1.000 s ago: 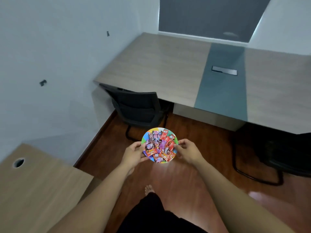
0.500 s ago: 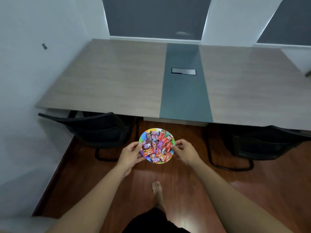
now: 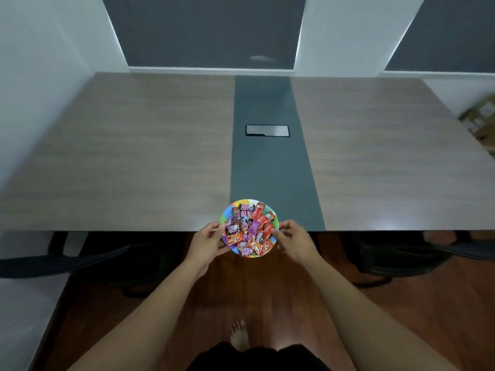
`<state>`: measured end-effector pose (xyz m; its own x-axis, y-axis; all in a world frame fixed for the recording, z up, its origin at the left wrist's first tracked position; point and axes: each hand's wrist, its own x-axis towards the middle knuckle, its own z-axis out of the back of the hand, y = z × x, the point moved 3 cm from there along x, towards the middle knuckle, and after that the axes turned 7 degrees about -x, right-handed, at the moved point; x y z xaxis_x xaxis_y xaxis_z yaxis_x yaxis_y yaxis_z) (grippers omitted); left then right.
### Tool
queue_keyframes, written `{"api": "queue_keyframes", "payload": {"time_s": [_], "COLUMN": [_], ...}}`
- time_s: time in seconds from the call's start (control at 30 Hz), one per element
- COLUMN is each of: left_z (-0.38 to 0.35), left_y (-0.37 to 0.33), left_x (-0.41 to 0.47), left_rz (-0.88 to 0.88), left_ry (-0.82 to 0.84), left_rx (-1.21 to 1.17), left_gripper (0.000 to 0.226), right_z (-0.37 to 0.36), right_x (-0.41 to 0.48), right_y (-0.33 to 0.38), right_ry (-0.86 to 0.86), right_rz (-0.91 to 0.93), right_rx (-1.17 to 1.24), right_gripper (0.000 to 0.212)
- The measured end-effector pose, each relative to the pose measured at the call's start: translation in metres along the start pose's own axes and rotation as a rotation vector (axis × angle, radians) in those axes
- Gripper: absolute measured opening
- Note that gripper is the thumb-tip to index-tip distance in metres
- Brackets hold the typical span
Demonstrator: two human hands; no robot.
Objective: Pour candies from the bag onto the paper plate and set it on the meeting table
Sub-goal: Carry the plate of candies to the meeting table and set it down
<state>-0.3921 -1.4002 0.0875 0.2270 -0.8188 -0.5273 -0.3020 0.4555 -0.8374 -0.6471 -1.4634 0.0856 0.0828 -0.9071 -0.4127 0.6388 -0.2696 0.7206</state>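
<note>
We are noting a wide wood-grain table [image 3: 134, 156] with a dark grey centre strip [image 3: 267, 170] and a cable hatch [image 3: 267, 130]. Black chairs [image 3: 107, 253] are standing tucked beneath on reddish wood flooring [image 3: 254, 290]. White walls [image 3: 40, 49] and dark window panels [image 3: 209, 30] are lying behind.

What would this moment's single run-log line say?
phase: carrying | hands: left hand and right hand grip paper plate | load: candies | plate over meeting table edge, not set down

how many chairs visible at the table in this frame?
2. One dark chair tucked under the table's near edge on the left, one chair under it on the right. Both are partly hidden by the tabletop; the far side is out of sight, so more may exist.
</note>
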Motion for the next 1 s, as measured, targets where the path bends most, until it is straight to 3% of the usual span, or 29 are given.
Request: {"api": "queue_keyframes", "payload": {"time_s": [0.37,0.57,0.77,1.0], "left_z": [-0.078,-0.129,-0.182,-0.215], "left_y": [-0.06,-0.094,-0.127,-0.162], "left_x": [0.125,0.185,0.243,0.295], "left_rz": [0.006,0.024,0.032,0.042], "left_ry": [-0.011,-0.056,-0.094,-0.151], "left_rx": [0.102,0.08,0.005,-0.012], "left_gripper": [0.026,0.02,0.027,0.021], "right_z": [0.058,0.104,0.156,0.177], "right_x": [0.15,0.231,0.308,0.371], "right_y": [0.011,0.025,0.037,0.056], "right_ry": [0.015,0.063,0.087,0.101], "right_rz": [0.02,0.006,0.025,0.026], "right_rx": [0.064,0.083,0.072,0.116], "right_gripper": [0.022,0.029,0.032,0.032]}}
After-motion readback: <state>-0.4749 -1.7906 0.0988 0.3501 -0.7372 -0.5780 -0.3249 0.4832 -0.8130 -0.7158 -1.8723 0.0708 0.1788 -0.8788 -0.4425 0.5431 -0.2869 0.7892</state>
